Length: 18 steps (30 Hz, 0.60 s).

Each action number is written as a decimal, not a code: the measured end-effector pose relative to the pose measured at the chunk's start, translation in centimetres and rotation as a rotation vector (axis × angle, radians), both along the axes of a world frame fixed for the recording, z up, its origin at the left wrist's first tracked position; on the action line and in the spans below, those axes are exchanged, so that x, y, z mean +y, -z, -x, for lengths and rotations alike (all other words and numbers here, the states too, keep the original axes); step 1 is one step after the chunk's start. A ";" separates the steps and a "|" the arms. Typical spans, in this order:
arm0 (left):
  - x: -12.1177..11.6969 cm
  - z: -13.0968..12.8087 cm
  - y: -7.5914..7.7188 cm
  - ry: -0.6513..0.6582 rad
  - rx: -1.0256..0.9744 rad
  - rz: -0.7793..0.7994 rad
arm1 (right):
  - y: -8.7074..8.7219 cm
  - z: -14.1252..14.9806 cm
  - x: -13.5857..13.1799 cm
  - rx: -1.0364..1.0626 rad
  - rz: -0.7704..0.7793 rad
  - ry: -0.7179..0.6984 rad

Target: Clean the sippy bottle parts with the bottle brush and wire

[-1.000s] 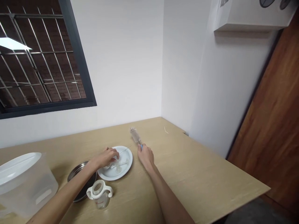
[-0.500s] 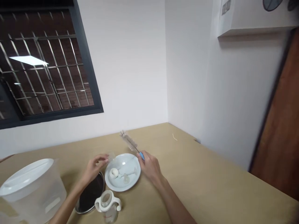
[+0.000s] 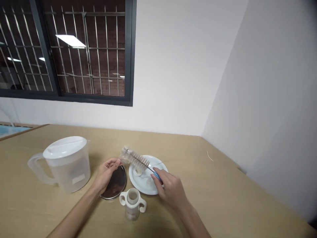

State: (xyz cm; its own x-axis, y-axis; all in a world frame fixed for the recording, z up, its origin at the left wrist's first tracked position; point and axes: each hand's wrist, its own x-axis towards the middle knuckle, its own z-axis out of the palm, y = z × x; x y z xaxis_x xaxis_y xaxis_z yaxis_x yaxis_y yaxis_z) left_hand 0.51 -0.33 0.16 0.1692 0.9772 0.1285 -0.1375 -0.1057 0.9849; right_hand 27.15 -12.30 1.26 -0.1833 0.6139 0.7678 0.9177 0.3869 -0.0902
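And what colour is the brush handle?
The brush handle is blue where it shows beyond the right hand, seen best in the head view.

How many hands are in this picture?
2: the left hand, pinching a clear piece near the tip of a brush, and the right hand, gripping its blue handle.

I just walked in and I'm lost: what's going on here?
A person's right hand holds a brush by its blue handle. The left hand holds a small clear piece right by the brush's tip; whether they touch is unclear. A white plate lies beyond a two-handled bottle, and a lidded pitcher stands off to the left.
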 end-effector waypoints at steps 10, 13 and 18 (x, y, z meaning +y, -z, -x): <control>0.5 0.5 0.7 0.001 -0.185 0.113 | 0.8 -0.3 0.4 0.087 0.031 0.108; 0.3 0.5 0.4 0.012 -0.194 0.117 | 0.7 0.5 0.1 0.075 0.033 0.028; 0.1 0.4 0.2 0.059 -0.214 0.097 | 0.8 0.3 0.3 0.010 0.075 0.103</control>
State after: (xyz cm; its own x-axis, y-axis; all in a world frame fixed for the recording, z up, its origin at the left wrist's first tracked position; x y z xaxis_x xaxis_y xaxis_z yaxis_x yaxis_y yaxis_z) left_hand 0.12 -0.27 -0.04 0.2054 0.9760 0.0731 -0.3468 0.0027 0.9379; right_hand 26.85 -12.01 0.42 -0.1086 0.6852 0.7202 0.9513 0.2820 -0.1248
